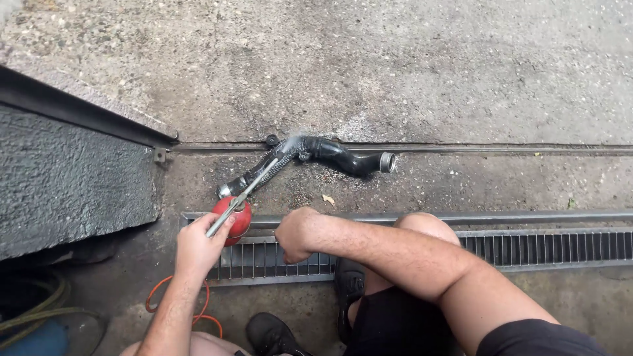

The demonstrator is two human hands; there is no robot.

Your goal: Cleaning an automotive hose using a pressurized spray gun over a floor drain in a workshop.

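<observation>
A black curved rubber hose (330,155) with metal-ringed ends lies on wet concrete just beyond a floor rail. My left hand (198,244) grips a spray gun (234,214) with a red cup and a long thin metal nozzle. The nozzle points up and right at the hose's bend, where a fine mist shows. My right hand (293,234) is a closed fist with nothing visible in it, resting above the drain grate beside the red cup. My right forearm lies across my bent knee.
A metal drain grate (541,247) runs left to right under my hands. A rough grey wall block (66,178) with a metal edge stands at left. An orange air line (198,310) loops below the gun. My black shoes (270,333) are on the floor.
</observation>
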